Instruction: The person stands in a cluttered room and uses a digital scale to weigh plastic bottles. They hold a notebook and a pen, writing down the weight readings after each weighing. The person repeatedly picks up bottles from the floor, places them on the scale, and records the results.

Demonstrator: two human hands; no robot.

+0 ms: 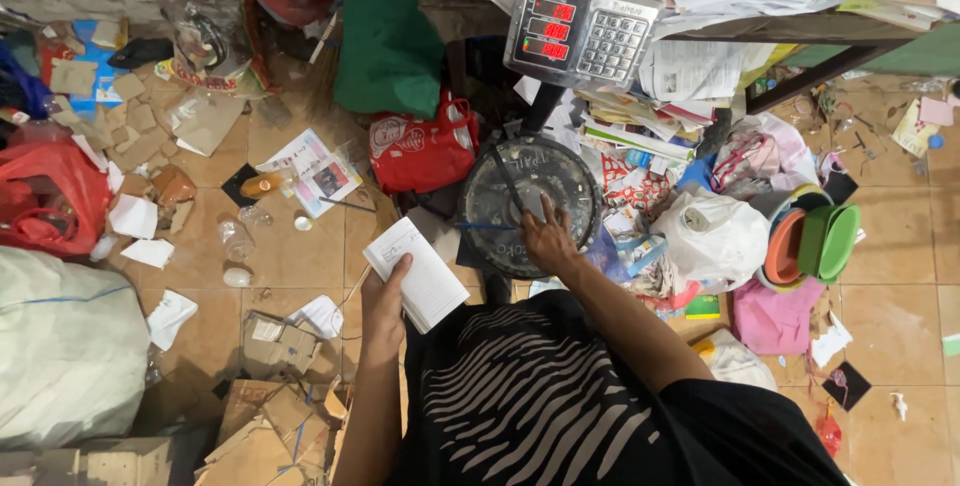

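Note:
My left hand (384, 298) holds a small white lined notebook (418, 274) by its lower edge, tilted up to the right. My right hand (547, 236) rests with fingers spread on the round dark pan of a weighing scale (515, 178). A blue pen (487, 226) lies on the pan just left of that hand. The scale's grey display head (578, 34), with red lit digits and a keypad, stands behind the pan. My dark striped shirt fills the lower middle of the view.
A red bag (422, 152) and green cloth (388, 51) lie left of the scale. Paper stacks crowd a wooden shelf (790, 26). White plastic bag (712, 236), stacked green and orange bowls (815, 244), torn cardboard (268, 416), a big white sack (60, 346) and scraps litter the tiled floor.

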